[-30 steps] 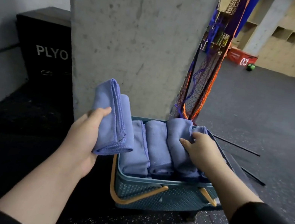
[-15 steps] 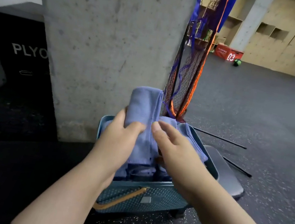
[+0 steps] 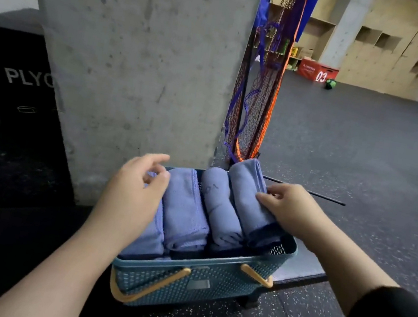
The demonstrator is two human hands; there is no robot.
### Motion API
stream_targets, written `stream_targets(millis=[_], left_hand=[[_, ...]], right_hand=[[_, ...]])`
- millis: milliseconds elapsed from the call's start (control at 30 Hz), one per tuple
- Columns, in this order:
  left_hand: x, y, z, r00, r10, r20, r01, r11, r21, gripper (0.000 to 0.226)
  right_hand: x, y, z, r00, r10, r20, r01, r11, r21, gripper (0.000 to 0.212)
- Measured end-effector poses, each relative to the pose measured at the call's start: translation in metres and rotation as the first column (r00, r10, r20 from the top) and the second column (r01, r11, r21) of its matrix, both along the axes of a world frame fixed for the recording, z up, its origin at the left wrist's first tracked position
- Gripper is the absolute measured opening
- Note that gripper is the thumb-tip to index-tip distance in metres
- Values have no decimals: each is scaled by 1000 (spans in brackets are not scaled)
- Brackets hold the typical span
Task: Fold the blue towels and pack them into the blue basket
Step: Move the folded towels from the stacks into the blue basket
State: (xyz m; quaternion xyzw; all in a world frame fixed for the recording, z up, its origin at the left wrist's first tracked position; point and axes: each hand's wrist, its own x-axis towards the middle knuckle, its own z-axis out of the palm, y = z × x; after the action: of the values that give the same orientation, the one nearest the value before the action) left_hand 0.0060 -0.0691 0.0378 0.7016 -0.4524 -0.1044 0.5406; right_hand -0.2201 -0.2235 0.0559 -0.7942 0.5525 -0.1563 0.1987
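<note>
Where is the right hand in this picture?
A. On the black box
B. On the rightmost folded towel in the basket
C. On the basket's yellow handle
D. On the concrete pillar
B: the right hand rests its fingers on the rightmost towel, which stands in the blue basket.

held towel [image 3: 246,201] now in basket [image 3: 197,282], left hand [image 3: 134,195] released
</note>
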Motion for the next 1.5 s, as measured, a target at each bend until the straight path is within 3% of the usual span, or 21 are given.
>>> stream_targets(millis=[67, 133, 167, 233, 300, 400, 500, 600, 733, 800, 967, 1100, 1300, 1367, 1433, 1500], left_hand=[[6, 1, 0, 999, 34, 39, -33, 999, -11, 26], [14, 1, -2, 990, 71, 123, -76, 996, 35, 30], [18, 1, -4, 983, 75, 170, -92, 992, 91, 35], [27, -1, -10, 970, 50, 237, -104, 969, 223, 45], [32, -4, -18, 966, -11, 259, -84, 932, 353, 54], [34, -6, -27, 938, -91, 335, -79, 883, 463, 62], [27, -7, -23, 892, -107, 440, -77, 922, 381, 56], [0, -12, -8, 843, -194, 501, 49, 956, 288, 58], [-55, -38, -11, 643, -488, 591, 190, 848, 494, 57], [-65, -47, -17, 582, -537, 611, 136, 805, 578, 56], [-55, -39, -19, 565, -472, 677, -7, 818, 576, 55], [-49, -32, -20, 570, -481, 667, -24, 801, 598, 53], [-48, -33, -20, 589, -528, 612, 10, 762, 648, 54], [-44, -34, -19, 655, -503, 563, 83, 789, 608, 53], [-29, -32, -15, 795, -363, 486, 146, 892, 428, 57], [-3, -26, -12, 917, -150, 369, 77, 976, 205, 54]], right_hand=[[-2, -8, -10, 978, -18, -210, -18, 986, -168, 23], [-7, -11, -12, 985, -2, -172, -53, 949, -311, 37], [-10, -11, -11, 988, 63, -143, -113, 918, -381, 48], [-12, -15, -8, 949, 258, -182, -315, 815, -487, 49], [-11, -18, -5, 874, 413, -256, -483, 795, -368, 42], [-10, -22, -4, 849, 435, -300, -485, 867, -117, 53], [-13, -23, -4, 846, 431, -314, -478, 874, -88, 68], [-16, -22, -7, 848, 469, -246, -489, 872, -21, 81], [-20, -28, -18, 823, 483, -299, -529, 843, -94, 108], [-20, -32, -21, 829, 470, -302, -516, 851, -92, 104], [-21, -32, -21, 839, 466, -280, -500, 864, -62, 78], [-14, -31, -33, 810, 489, -322, -500, 864, 55, 79], [-6, -34, -42, 751, 450, -483, -481, 874, 66, 65], [-6, -32, -46, 802, 464, -377, -487, 873, 38, 72], [-12, -30, -49, 886, 453, -100, -457, 889, -29, 74], [-17, -28, -50, 913, 363, 188, -359, 932, -55, 57]])
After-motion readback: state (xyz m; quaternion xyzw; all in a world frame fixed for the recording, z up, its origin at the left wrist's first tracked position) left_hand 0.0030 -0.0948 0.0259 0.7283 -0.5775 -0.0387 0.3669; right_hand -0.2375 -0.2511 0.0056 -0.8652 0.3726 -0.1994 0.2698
